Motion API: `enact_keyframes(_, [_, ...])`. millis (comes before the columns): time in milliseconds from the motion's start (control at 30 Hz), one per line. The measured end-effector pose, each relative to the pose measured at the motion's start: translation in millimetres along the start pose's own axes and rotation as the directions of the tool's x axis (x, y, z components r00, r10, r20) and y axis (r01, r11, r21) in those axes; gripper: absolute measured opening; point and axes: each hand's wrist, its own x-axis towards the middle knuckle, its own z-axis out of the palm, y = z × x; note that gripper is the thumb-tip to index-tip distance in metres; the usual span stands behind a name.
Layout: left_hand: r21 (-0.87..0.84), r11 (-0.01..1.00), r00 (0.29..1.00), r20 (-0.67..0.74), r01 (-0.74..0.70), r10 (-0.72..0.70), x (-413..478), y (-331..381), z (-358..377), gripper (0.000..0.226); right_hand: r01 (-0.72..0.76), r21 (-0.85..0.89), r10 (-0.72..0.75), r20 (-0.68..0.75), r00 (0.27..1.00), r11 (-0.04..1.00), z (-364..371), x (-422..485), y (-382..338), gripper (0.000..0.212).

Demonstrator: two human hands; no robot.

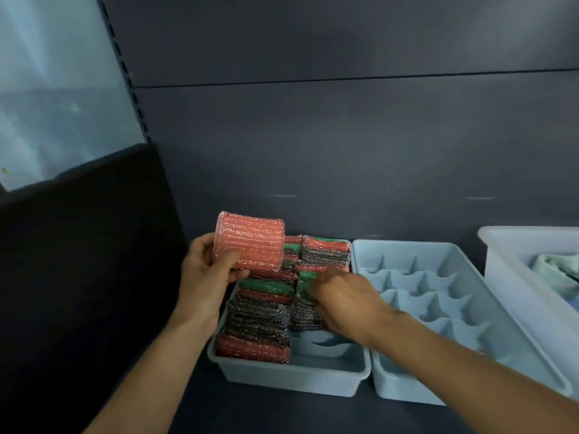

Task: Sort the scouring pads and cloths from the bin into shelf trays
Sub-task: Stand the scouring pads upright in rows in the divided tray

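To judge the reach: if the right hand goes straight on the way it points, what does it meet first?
The right hand points up and left, low in the tray. It would first meet the green pad at its fingertips. It may touch it now, but depth is unclear.

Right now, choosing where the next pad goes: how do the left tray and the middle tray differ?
The left tray is nearly full of pads packed on edge; the middle tray holds none. The left tray's dividers are mostly hidden; the middle tray's stand bare. Both are pale blue plastic.
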Motion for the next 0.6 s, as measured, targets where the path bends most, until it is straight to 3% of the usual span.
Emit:
enact_keyframes(300, [0.106,0.993,0.985,0.169,-0.044,0.026,-1,-6,8,0.029,-0.001,-0.244,0.032,0.124,0.992,0.97,2,6,-7,0.021])
enact_keyframes(400, [0.11,0.993,0.982,0.187,-0.045,0.023,-2,-6,12,0.027,-0.004,-0.248,0.051,0.183,0.982,0.969,11,8,-7,0.024])
enact_keyframes(467, [0.143,0.989,0.979,0.203,-0.046,0.016,-4,-6,10,0.028,-0.128,-0.054,0.135,0.136,0.982,0.99,7,6,3,0.026])
enact_keyframes(500, [0.171,0.984,0.977,0.213,-0.048,0.011,-4,-6,8,0.028,-0.232,0.149,0.219,0.099,0.971,0.961,-2,4,9,0.034])
enact_keyframes(533, [0.198,0.979,0.973,0.23,-0.051,0.004,-4,-5,5,0.028,-0.323,0.377,0.313,0.09,0.945,0.868,-13,1,16,0.046])
enact_keyframes(600, [0.233,0.97,0.951,0.308,-0.066,-0.01,-5,-4,3,0.029,-0.3,0.707,0.376,0.051,0.925,0.641,-35,-3,22,0.07])
